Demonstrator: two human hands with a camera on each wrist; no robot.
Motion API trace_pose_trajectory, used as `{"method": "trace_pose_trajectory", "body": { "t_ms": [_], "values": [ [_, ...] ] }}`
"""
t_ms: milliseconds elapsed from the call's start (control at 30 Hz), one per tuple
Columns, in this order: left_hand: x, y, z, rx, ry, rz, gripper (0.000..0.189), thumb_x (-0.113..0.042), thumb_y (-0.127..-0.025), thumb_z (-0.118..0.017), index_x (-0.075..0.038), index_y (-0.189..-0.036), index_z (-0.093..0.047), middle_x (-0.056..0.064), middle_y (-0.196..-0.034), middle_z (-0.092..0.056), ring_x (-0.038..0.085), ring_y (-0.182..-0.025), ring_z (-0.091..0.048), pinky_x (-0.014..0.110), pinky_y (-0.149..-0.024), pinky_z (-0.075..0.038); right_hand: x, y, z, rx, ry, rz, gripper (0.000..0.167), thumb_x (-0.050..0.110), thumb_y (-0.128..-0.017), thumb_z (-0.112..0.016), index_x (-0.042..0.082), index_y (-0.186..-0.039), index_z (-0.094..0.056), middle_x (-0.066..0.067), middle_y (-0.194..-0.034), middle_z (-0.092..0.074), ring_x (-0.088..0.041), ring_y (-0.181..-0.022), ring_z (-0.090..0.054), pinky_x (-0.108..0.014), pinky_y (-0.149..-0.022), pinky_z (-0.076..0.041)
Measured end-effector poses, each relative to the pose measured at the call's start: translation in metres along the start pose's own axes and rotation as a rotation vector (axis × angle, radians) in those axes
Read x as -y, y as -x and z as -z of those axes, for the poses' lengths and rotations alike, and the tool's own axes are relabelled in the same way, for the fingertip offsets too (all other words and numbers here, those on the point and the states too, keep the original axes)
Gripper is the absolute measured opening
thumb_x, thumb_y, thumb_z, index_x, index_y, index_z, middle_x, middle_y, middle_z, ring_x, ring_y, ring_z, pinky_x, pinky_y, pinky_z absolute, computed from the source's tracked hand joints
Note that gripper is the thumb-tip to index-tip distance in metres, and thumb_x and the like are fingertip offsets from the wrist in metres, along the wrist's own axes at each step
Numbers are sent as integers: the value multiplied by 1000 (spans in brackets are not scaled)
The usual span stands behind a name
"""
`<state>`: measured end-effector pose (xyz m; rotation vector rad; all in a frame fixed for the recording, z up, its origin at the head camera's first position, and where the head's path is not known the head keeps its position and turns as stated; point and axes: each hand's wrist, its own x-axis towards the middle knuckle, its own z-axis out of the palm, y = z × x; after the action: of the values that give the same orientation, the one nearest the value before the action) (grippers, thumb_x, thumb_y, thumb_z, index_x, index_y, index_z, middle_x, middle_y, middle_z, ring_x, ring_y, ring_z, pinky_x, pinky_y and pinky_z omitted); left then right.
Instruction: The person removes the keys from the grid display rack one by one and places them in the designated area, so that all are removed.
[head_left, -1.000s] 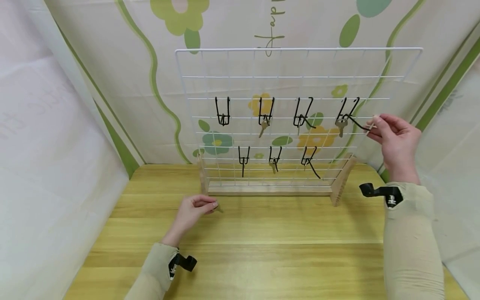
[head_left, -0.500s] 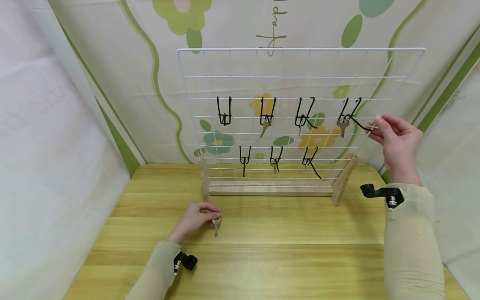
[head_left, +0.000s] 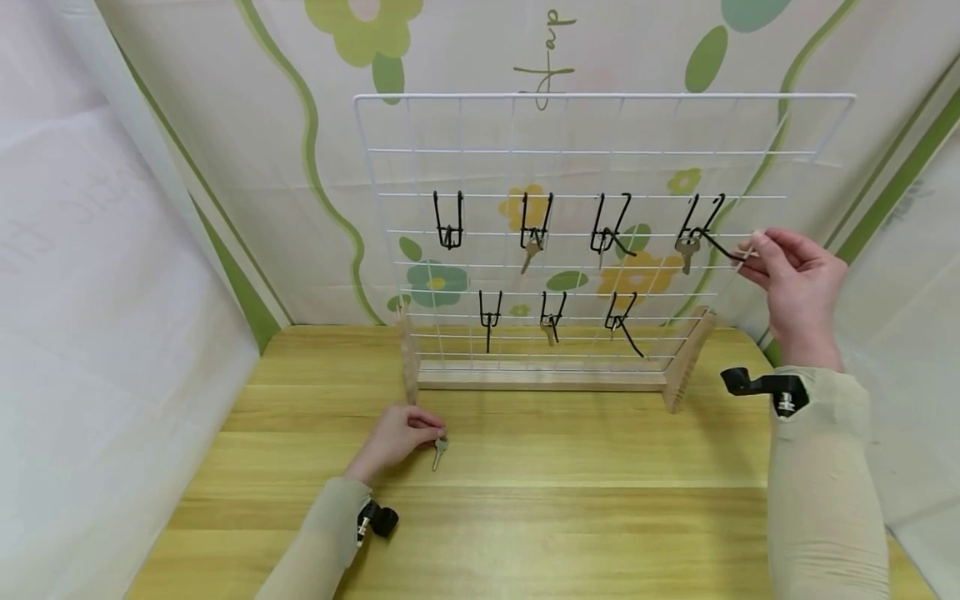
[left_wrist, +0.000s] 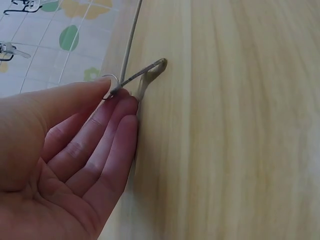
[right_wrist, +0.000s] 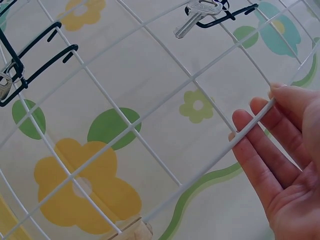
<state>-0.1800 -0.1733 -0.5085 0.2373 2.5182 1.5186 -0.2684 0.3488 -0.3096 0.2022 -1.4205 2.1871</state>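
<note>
A grid rack (head_left: pixel 600 97) stands on your bench (head_left: pixel 562 467), your left hand (head_left: pixel 401 435) and key (head_left: pixel 440 452) before its left end, your right hand (head_left: pixel 798 271) at its right edge.

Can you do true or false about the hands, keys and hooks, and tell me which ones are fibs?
1. The left hand holds a key. True.
2. The right hand holds a key too. False: it grips the edge of the white grid.
3. The bottom row has three black hooks. True.
4. The top row has only two hooks. False: it has four.
5. Another key hangs on the hook nearest the right hand. True.
6. The table is bright red. False: it is yellowish wood.
</note>
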Motion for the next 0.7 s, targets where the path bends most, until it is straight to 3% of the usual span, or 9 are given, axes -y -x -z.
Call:
{"method": "trace_pose_trajectory", "body": {
  "t_ms": [267,700],
  "values": [
    [-2,1,1,-36,-103,-7,4,-8,-88,-81,-10,-92,-81,-4,-87,-72,12,-78,-65,29,-70,-55,-1,0,1,6,4,3,32,-3,-86,-79,-16,-113,-68,-21,-93,-74,-26,-74,-75,-36,-73,-59],
    [-2,3,2,-66,-158,15,6,-5,-86,-82,-11,-87,-81,-4,-86,-71,12,-81,-62,34,-74,-54,-3,-2,0,0,-50,2,34,-5,-83,-81,-18,-111,-67,-22,-90,-74,-28,-74,-75,-38,-71,-59]
  ]
}}
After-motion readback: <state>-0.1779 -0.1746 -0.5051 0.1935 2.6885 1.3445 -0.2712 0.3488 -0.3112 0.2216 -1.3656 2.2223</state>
